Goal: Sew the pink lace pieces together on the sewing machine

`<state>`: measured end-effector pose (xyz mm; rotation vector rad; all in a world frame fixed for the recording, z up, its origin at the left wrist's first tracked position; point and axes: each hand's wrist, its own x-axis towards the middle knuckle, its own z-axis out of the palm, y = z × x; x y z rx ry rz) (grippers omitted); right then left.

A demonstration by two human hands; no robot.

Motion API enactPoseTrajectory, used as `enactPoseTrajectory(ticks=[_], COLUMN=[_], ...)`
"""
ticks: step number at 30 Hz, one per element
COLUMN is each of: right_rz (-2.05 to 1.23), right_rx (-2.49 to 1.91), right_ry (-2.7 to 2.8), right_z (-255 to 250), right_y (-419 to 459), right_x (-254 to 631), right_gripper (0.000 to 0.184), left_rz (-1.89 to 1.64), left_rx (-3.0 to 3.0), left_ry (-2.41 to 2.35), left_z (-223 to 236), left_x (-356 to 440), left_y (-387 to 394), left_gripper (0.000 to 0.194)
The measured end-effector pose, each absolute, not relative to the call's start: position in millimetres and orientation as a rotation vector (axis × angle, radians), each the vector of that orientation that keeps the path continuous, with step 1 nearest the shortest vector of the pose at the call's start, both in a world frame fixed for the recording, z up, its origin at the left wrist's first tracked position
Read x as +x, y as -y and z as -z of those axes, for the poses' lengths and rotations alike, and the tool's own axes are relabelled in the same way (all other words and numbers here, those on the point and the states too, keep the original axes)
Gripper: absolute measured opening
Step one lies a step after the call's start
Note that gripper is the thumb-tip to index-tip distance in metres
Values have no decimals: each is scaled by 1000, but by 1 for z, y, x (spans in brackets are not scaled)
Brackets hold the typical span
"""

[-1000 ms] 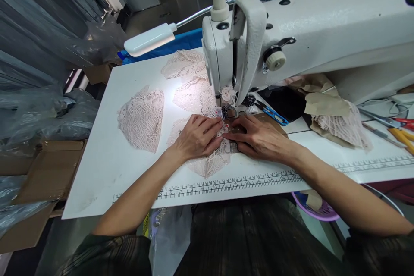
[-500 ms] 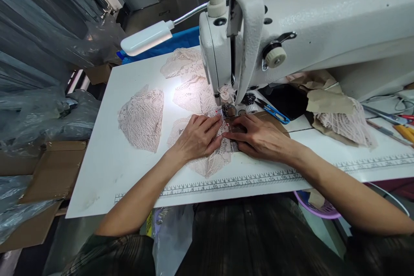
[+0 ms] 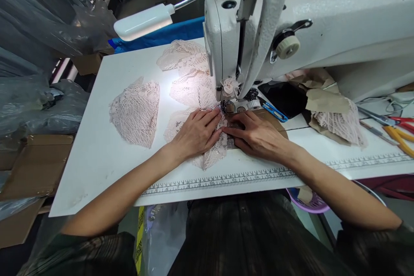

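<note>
Pale pink lace fabric [image 3: 210,158] lies under the needle area of a white sewing machine [image 3: 223,47]. My left hand [image 3: 198,133] rests flat on this lace, fingers stretched toward the presser foot. From the other side, my right hand [image 3: 254,133] has thumb and forefinger pinched at the lace's edge, its other fingers curled over the metal plate. The fingertips of both hands nearly meet just in front of the foot. The needle itself is hidden. A pink fabric rosette [image 3: 230,87] hangs on the machine head above.
A separate lace piece [image 3: 136,114] lies on the left of the white table [image 3: 97,138], with more lace [image 3: 186,58] behind. Blue thread snips [image 3: 274,112], a black phone-like slab [image 3: 286,97] and orange-handled scissors [image 3: 399,138] lie right. A lamp [image 3: 145,21] lights the work.
The camera view has shifted, so the machine head appears larger and farther right. Both hands keep nearly the same hold and place on the lace.
</note>
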<state>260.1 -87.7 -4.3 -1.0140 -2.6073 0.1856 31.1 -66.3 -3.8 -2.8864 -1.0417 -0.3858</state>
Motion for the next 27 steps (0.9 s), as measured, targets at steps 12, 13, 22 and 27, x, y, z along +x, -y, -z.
enactPoseTrajectory(ticks=[12, 13, 22, 27], right_rz=[-200, -198, -208, -194], right_rx=[-1119, -1117, -1066, -1077], right_ry=[2546, 2545, 2472, 2473], right_z=[2, 2, 4, 11], right_y=[91, 91, 89, 89], right_x=[252, 252, 253, 254], right_gripper=[34, 34, 36, 36], left_rz=[484, 487, 513, 483], left_rx=[-2975, -2971, -2924, -2889], left_ry=[993, 989, 989, 994], left_z=[8, 9, 9, 10], left_x=[21, 21, 24, 26], left_y=[53, 53, 55, 58], left_gripper=[40, 39, 39, 41])
